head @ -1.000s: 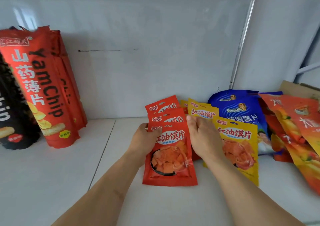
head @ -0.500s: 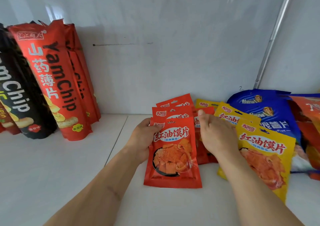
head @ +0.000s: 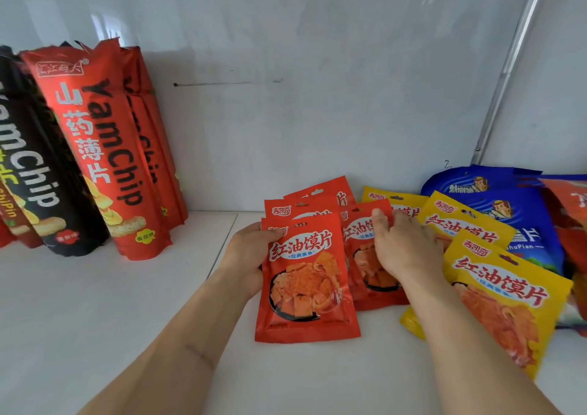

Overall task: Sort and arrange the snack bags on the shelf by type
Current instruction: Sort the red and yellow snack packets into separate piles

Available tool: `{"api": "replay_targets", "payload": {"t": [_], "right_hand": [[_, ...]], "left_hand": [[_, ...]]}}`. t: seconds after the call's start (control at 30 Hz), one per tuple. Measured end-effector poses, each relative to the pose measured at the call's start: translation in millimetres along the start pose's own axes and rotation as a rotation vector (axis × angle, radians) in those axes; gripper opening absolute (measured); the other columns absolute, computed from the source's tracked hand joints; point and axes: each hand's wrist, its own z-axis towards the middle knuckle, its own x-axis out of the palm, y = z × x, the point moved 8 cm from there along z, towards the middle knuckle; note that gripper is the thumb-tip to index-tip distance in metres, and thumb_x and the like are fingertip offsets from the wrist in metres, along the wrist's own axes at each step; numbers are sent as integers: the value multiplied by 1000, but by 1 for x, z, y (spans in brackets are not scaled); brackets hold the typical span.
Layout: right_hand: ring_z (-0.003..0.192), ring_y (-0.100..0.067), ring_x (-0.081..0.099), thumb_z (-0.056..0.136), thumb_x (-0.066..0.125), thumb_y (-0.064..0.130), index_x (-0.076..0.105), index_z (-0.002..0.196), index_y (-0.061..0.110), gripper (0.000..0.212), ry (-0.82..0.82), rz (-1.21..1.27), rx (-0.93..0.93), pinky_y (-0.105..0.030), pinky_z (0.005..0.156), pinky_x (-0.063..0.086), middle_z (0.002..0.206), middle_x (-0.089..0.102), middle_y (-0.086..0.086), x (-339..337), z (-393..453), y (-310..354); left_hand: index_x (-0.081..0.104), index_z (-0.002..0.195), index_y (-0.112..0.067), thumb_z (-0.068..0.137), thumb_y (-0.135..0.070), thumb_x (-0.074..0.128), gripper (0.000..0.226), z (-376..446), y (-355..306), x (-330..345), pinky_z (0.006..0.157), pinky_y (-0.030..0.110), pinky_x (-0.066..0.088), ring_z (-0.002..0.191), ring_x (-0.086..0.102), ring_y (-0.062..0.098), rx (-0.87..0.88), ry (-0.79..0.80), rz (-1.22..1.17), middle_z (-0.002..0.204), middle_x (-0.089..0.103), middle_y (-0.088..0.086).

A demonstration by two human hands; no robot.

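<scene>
The head view looks down on a white shelf (head: pixel 95 319) with a white back wall. In the middle, the left hand (head: pixel 251 255) holds the front red snack bag (head: pixel 305 284) by its upper left edge, with the thumb on the front face; the bag's lower edge rests on the shelf. Behind this bag more red bags (head: pixel 305 203) of the same type stand in a fanned stack. The right hand (head: pixel 403 249) lies on a second red bag (head: pixel 365 255), just beside the first one, with the fingers curled over its upper right corner; whether they really pinch it, I cannot tell. To the right of this hand there are yellow snack bags (head: pixel 505 294), partly overlapping each other. Behind them is a blue snack bag (head: pixel 514 211), and orange bags (head: pixel 568 198) show at the right edge. Well apart on the left, tall red YamChip bags (head: pixel 104 147) and black YamChip bags (head: pixel 35 173) stand leaning against the wall.
</scene>
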Motion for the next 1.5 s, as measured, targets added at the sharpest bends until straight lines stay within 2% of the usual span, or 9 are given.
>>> {"api": "replay_targets", "payload": {"t": [0.23,0.47,0.57,0.73,0.87,0.97,1.17,1.37,1.5], "right_hand": [[130,-32,45,100,35,50,43,143,15,56,-148,64,-119,-46,110,34,141,52,-9,-9,-1,5],[135,-26,37,97,43,50,40,145,13,61,-320,267,-313,-39,108,34,143,44,-9,-33,-25,36],[137,-18,39,90,36,68,33,149,20,76,-148,351,-400,-38,110,37,149,42,0,-21,-39,62],[134,-19,46,78,34,84,30,150,27,92,111,375,-331,-41,107,43,149,46,3,12,-37,67],[103,-5,65,86,59,59,61,121,31,45,170,661,-345,-35,90,54,111,69,15,16,-31,65],[87,-1,66,88,67,42,66,95,30,14,96,789,-325,-29,80,54,92,71,14,11,-28,60],[85,-13,69,87,71,33,64,84,27,10,37,946,-245,-38,79,57,86,72,7,16,-19,50],[91,-6,63,90,59,50,64,100,25,27,-30,668,-299,-22,76,48,95,67,15,5,-25,51],[114,-21,55,93,47,57,58,124,22,47,-139,141,-240,-37,91,47,123,60,0,-6,-18,31]], "left_hand": [[62,114,-19,103,-19,53,14,8,-7,-16,70,40,62,84,76,26,98,-141,-18,99,77,6],[61,117,-23,104,-27,51,17,1,-25,-21,84,50,60,89,75,23,248,-221,55,103,76,0],[62,116,-24,103,-30,53,17,-1,-29,-19,83,49,61,88,76,22,287,-212,11,103,77,-1],[62,114,-22,101,-28,57,16,-4,-32,-10,81,48,61,90,76,25,309,-128,-108,103,77,3],[62,118,-15,100,-25,59,20,-10,-32,2,82,50,60,92,75,30,279,-25,-225,104,77,9],[67,117,-13,98,-31,60,26,-17,-31,13,89,51,58,97,74,32,217,81,-248,106,77,11],[65,123,-10,91,-24,68,35,-25,-18,32,95,52,54,105,72,35,91,254,-192,114,74,14],[68,114,-11,90,-5,69,25,-10,-15,14,81,45,60,91,76,31,118,91,-123,102,78,10],[68,107,-14,92,-4,66,19,-3,-24,-9,70,39,61,80,77,26,176,-55,-115,92,79,5]]}}
